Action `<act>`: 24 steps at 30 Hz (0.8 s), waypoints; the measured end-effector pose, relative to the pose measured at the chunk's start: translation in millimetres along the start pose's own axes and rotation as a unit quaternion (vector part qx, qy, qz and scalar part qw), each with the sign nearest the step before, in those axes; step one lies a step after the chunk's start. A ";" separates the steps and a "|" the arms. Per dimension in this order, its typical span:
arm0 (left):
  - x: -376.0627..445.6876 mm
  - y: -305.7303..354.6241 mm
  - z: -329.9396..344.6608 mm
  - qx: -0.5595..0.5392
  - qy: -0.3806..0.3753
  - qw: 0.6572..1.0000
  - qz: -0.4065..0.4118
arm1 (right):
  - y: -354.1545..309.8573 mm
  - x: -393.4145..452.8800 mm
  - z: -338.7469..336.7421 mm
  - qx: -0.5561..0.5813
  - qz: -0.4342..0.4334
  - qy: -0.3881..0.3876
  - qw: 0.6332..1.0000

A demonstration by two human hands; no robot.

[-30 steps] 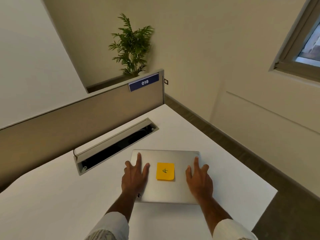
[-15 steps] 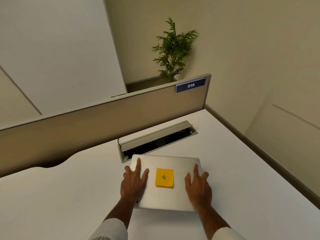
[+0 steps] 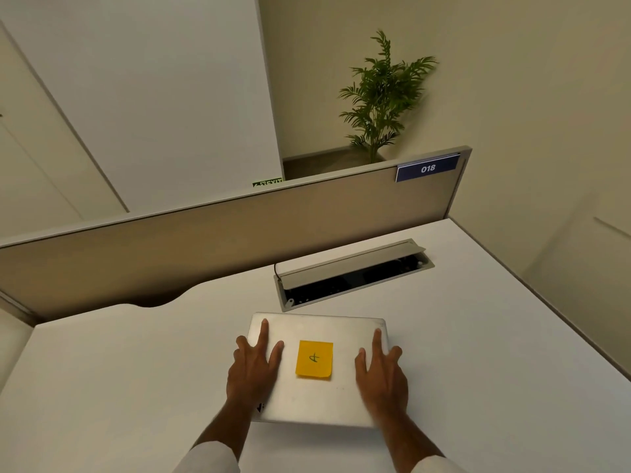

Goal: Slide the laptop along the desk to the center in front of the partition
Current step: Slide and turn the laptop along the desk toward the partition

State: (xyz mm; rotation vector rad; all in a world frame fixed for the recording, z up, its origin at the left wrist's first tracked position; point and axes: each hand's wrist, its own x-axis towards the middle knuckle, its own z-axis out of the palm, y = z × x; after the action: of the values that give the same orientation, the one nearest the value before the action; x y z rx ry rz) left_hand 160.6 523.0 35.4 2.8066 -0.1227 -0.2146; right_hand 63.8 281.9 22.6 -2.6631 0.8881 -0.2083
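Observation:
A closed silver laptop (image 3: 317, 401) lies flat on the white desk (image 3: 119, 387), with an orange sticky note (image 3: 314, 359) marked "A" in the middle of its lid. My left hand (image 3: 254, 368) presses flat on the lid's left side, fingers spread. My right hand (image 3: 382, 377) presses flat on the right side the same way. The beige partition (image 3: 205, 244) runs along the back of the desk. The laptop sits just in front of the left end of the cable tray.
An open cable tray (image 3: 351, 274) with a raised flap is set into the desk behind the laptop. A blue "018" label (image 3: 427, 169) marks the partition's right end. A potted plant (image 3: 382, 93) stands beyond it. The desk's right edge drops to the floor.
Both hands have slid the laptop leftward along the desk, away from its right edge. It now lies by the cable tray's left end, and the view has turned left with it.

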 end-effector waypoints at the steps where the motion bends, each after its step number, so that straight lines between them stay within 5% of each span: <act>1: 0.4 -4.2 -1.1 -0.002 -0.002 1.000 -0.002 | -3.3 -1.2 2.4 -0.002 -0.001 -0.001 1.000; 24: -10.6 -43.2 29.2 0.004 -0.017 1.000 -0.013 | -7.5 -23.1 36.8 -0.056 -0.011 -0.046 0.997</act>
State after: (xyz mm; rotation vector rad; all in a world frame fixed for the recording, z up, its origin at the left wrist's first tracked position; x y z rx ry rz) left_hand 148.0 555.9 -4.5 2.8155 -0.0952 -0.2694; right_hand 58.4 311.0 -10.0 -2.7609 0.8667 -0.0400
